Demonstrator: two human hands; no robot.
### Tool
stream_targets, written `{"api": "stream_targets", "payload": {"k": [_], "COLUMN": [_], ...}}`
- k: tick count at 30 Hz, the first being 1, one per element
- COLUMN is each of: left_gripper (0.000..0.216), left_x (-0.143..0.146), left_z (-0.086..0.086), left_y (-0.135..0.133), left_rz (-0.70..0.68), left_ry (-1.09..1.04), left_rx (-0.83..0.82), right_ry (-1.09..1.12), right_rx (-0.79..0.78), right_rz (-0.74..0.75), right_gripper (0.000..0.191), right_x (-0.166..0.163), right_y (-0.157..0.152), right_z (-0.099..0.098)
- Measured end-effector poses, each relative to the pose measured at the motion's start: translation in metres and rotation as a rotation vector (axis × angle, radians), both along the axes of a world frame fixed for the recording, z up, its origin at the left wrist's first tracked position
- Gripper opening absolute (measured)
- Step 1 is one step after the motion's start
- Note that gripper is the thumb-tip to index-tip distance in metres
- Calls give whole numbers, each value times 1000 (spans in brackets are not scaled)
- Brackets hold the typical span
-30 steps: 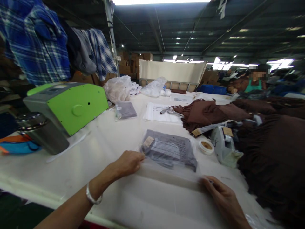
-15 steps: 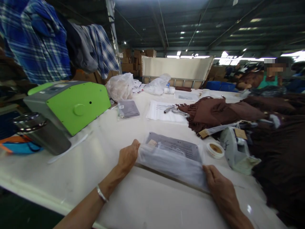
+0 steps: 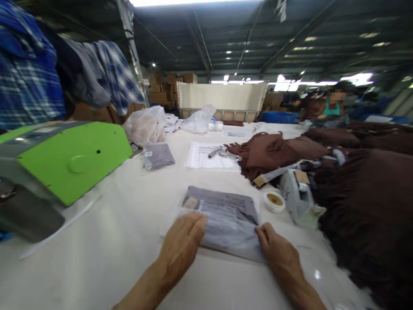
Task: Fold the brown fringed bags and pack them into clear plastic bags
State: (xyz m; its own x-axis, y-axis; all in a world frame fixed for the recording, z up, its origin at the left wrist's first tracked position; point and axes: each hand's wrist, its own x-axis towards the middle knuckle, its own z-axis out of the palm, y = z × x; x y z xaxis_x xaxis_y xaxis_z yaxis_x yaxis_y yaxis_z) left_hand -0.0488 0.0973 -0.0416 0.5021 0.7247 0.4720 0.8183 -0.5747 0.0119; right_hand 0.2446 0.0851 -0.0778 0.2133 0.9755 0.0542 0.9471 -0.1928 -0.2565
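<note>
A clear plastic bag (image 3: 226,234) with a folded grey cloth (image 3: 222,199) inside lies on the white table in front of me. Printed text and a small tan tag (image 3: 190,203) show through the film. My left hand (image 3: 183,239) rests over the bag's left near part, back up, fingers laid along the plastic and their tips partly hidden. At the right near corner, my right hand (image 3: 277,245) pinches the plastic edge between thumb and fingers. The near part of the bag looks whitish and wrinkled.
To the left stand a green and grey machine (image 3: 80,159) and a dark metal flask (image 3: 26,211). On the right are a tape dispenser (image 3: 298,198), a tape roll (image 3: 274,201) and brown fringed cloths (image 3: 277,150). Another packed bag (image 3: 158,156) and white sheets (image 3: 206,156) lie farther back.
My left hand has let go of the bag's left corner and moved right onto its near part. My right hand still grips the right corner. The view has turned slightly right.
</note>
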Motion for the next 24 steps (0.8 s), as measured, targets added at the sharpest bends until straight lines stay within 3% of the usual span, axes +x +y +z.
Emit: {"api": "stream_targets", "payload": {"k": [2,6,9,14,19,24], "left_gripper": [44,87,95,90,92,94], "left_x": [27,55,53,49,53,54], "left_z": [-15,-54,-69,-70,-67,-63], "left_y": [-6,0,7,7,6,5], "left_rz": [-179,-167,-171,-158,-166,-164], "left_ry": [61,138,156,139,109,116], "left_rx": [50,27,52,141,140,79], "right_ry": [34,96,217,416,691,936], "right_rx": [37,151,278,509,519,643], "right_rz": [-10,-66,-134,-318,-363,-415], "right_gripper": [21,15,21,49,29,29], "right_x": [2,31,73,141,171,165], "right_y": [1,-1,-1,25,62,81], "right_z": [1,8,26,57,54,45]}}
